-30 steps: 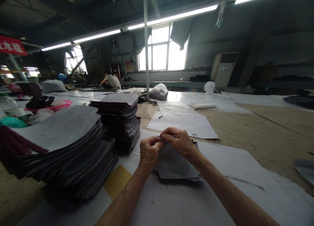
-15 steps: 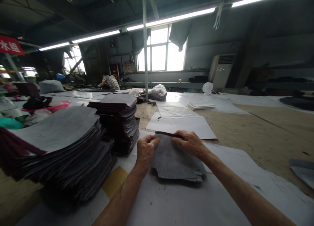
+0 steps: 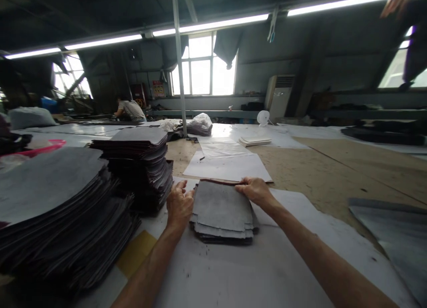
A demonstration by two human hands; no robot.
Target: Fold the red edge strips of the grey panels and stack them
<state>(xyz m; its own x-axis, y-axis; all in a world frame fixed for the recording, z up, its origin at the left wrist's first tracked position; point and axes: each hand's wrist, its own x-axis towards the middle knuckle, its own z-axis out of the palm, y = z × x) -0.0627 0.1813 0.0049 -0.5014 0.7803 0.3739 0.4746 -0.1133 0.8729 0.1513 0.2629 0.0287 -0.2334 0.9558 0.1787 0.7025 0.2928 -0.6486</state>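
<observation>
A small stack of grey fabric pieces with a dark far edge lies on white paper in front of me. My right hand pinches the top piece at its far right corner. Beside the stack's left edge is my left hand, its fingers apart and holding nothing. Whether it touches the fabric edge, I cannot tell. To the left stands a tall pile of dark fabric pieces with a grey top. Closer to me on that side, a larger pile fans out.
White paper sheets lie beyond the stack on the brown table. Grey fabric is at the right. A yellow piece lies by my left forearm. A pole rises behind; a person in stripes bends over farther back.
The view has turned right. My left hand has let go of the fabric's far left corner and opened. The top piece now lies flatter on the stack, my right hand still at its corner.
</observation>
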